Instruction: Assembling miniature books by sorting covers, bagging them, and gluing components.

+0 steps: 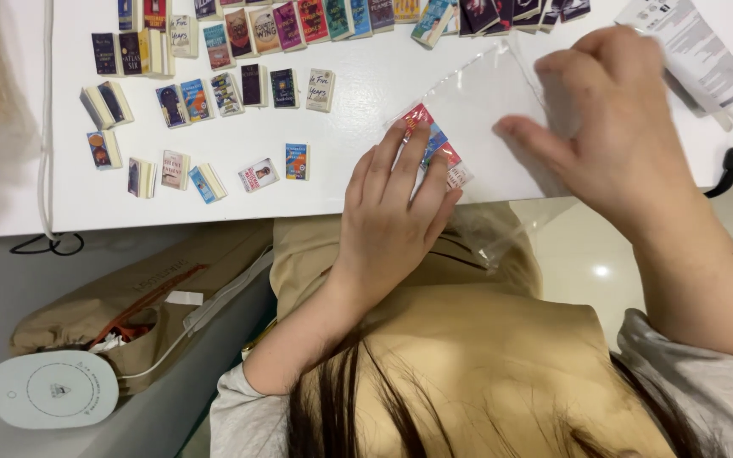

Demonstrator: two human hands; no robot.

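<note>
Left hand (388, 216) fingers spread, pressing tiny books (436, 146) flat so they stay put; right hand (612, 127) fingers pinch the clear bag (485, 93) just beyond, holding its mouth up.

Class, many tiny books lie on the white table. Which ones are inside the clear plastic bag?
The small red and blue cluster of tiny books under the left hand fingertips; it alone sits in the clear bag, which the right hand touches.

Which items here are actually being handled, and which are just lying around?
In hand:
left hand on small printed sheet
right hand holding clear plastic bag

Lying about:
miniature books
white tube
round white device
brown bag
</note>
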